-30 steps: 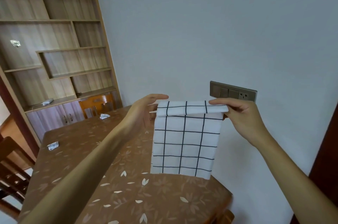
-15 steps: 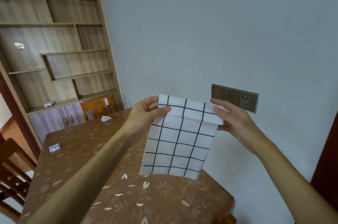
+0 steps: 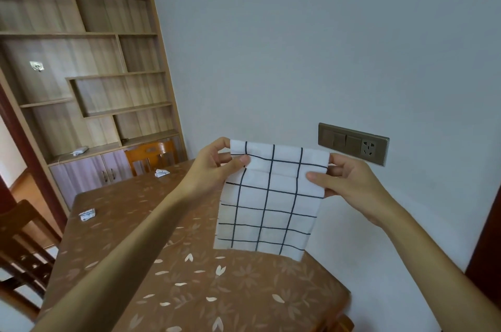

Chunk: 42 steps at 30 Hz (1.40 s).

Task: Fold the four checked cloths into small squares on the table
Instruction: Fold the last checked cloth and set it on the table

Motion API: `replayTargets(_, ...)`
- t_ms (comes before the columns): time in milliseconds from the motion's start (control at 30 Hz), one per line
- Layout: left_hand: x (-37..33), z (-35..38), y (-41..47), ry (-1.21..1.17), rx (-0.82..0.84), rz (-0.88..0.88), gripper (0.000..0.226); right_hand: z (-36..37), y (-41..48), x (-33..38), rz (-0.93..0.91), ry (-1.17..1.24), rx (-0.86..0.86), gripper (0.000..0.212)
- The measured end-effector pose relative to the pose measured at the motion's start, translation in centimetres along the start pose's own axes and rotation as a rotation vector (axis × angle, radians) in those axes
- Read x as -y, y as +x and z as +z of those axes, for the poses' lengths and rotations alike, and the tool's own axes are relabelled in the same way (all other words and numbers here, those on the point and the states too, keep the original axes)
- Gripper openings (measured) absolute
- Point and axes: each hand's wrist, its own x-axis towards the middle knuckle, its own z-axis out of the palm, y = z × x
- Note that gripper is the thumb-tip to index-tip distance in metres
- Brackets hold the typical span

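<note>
Shelving unit [image 3: 89, 66]: standing well beyond the left hand [image 3: 211, 169].
Worktop [image 3: 189, 291], brown, floral: lying below both hands.
Checked cloth [image 3: 268, 204]: hanging in the air between the hands, top band folded over.
Left hand: pinching the cloth's upper left corner, thumb in front.
Right hand [image 3: 349, 182]: pinching the upper right corner.
Nearer folded cloth [image 3: 87, 214] and farther folded cloth [image 3: 161, 172]: lying on the worktop, well left of the left hand.
</note>
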Motion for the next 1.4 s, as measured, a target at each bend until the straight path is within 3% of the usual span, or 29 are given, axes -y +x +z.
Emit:
replayTargets(100,0.1,-0.4,-0.1,-0.076,-0.041,-0.026,0.047,-0.1,0.0,0.0,-0.062,0.04,-0.075,0.025)
replayTargets(267,-0.5,0.8,-0.1,-0.229,-0.057,-0.215,0.021,0.2,0.2,0.0,-0.11,0.097,-0.122,0.021)
replayTargets(367,-0.2,0.9,-0.2,-0.385,0.03,-0.423,0.047,0.0,0.3,0.0,-0.154,0.04,-0.127,0.037)
replayTargets(433,0.0,1.1,-0.1,-0.357,0.075,-0.414,0.055,-0.4,0.4,-0.1,-0.177,-0.025,-0.116,0.047)
replayTargets(533,0.4,1.7,0.1,-0.158,0.009,-0.255,0.028,-0.7,0.4,-0.3,-0.156,-0.077,-0.108,0.046)
replayTargets(700,1.6,1.9,0.7,-0.084,-0.051,-0.132,0.033,-0.3,0.7,-0.2,0.038,0.293,-0.072,0.03)
replayTargets(767,1.6,2.2,0.8,-0.06,-0.079,-0.085,0.036,-0.4,0.7,-0.6,0.132,0.347,-0.025,0.044)
replayTargets(833,1.5,2.4,0.8,-0.047,-0.075,-0.035,0.036,-0.3,0.6,-1.1,0.141,0.211,0.005,0.049)
replayTargets(900,1.5,2.4,0.9,-0.058,-0.064,-0.01,0.036,-0.2,0.4,-1.3,0.089,0.055,-0.021,0.03)
replayTargets(967,1.3,2.4,0.9,-0.073,-0.049,-0.016,0.037,-0.3,0.4,-1.5,0.051,0.036,-0.056,0.019)
replayTargets(1167,1.2,2.2,0.7,-0.074,0.077,-0.122,0.055,-0.7,0.5,-1.7,-0.031,0.056,-0.112,0.019)
replayTargets(1300,1.3,2.6,0.9,-0.177,0.014,-0.154,0.026,-1.1,0.2,-1.7,-0.086,0.041,-0.087,0.02)
replayTargets(1400,1.6,2.5,1.4,-0.217,-0.002,-0.212,0.021,-1.4,0.2,-1.8,-0.115,0.013,-0.088,0.018)
